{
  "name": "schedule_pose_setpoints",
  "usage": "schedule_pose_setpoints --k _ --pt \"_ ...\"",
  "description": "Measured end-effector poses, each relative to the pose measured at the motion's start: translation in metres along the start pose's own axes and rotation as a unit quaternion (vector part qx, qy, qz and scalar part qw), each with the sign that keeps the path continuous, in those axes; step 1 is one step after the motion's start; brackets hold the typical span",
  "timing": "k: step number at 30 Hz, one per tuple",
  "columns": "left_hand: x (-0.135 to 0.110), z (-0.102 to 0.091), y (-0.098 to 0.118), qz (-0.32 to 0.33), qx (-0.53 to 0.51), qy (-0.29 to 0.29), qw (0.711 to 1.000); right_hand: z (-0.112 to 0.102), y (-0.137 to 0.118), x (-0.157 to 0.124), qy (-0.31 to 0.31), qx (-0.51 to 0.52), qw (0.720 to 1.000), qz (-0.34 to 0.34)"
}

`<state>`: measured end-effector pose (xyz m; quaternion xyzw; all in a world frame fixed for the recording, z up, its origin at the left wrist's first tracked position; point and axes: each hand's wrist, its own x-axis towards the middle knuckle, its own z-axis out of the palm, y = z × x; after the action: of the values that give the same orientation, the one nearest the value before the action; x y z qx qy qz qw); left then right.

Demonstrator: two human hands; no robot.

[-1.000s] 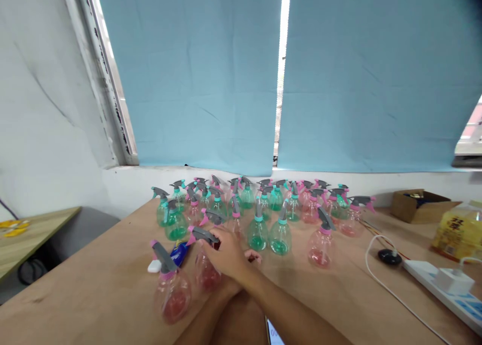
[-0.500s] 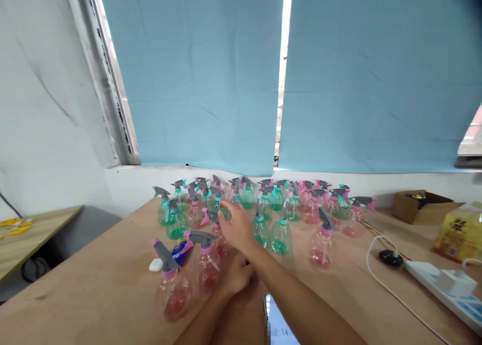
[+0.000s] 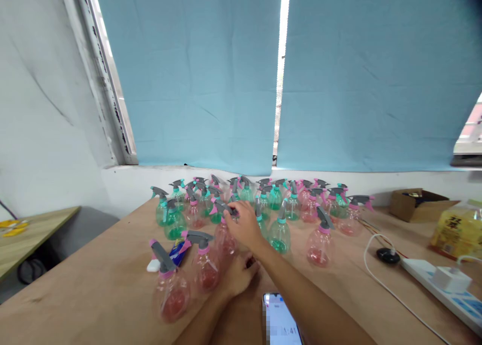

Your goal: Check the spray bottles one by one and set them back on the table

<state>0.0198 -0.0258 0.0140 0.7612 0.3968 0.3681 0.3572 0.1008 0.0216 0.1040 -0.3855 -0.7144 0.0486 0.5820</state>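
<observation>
With right hand [image 3: 246, 225] clamped atop round, clear-pink plastic spray bottle [image 3: 225, 240], likely for steadiness; cannot tell left hand [image 3: 239, 275] grip.

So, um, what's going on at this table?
A person's right hand has its fingers on the gray head of an upright pink spray bottle. The left hand is curled low beside the right forearm; whether it holds anything is hard to tell. Two more pink bottles stand nearer on the left, green and pink ones crowd toward the wall, and a lit phone lies in front.
</observation>
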Motion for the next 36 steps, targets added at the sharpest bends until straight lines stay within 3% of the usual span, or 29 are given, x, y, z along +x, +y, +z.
schedule_pose_setpoints --k 4,9,12,19,27,29,33,36 --pt "0.004 0.002 -0.007 -0.008 0.008 -0.023 1.0 -0.026 0.002 0.002 0.102 0.115 0.988 0.007" --pt "0.006 0.003 -0.019 -0.034 0.034 -0.019 0.999 -0.049 0.017 -0.001 0.127 0.196 0.971 0.058" --pt "0.008 0.004 -0.027 -0.035 0.015 -0.012 0.999 -0.059 0.03 -0.01 0.096 0.22 0.967 0.087" --pt "0.013 0.002 -0.032 -0.078 -0.05 0.102 0.991 -0.064 0.056 -0.049 0.061 0.219 0.962 0.149" --pt "0.012 0.004 -0.029 -0.049 -0.045 0.082 0.994 -0.065 0.062 -0.061 -0.046 0.225 0.968 0.105" --pt "0.012 0.004 -0.03 -0.049 -0.052 0.078 0.994 -0.068 0.06 -0.058 -0.086 0.265 0.953 0.116" --pt "0.012 0.005 -0.033 -0.046 -0.059 0.07 0.995 -0.073 0.055 -0.056 -0.184 0.364 0.897 0.172" --pt "0.012 0.005 -0.036 -0.036 -0.049 0.06 0.996 -0.073 0.05 -0.059 -0.194 0.389 0.875 0.213"
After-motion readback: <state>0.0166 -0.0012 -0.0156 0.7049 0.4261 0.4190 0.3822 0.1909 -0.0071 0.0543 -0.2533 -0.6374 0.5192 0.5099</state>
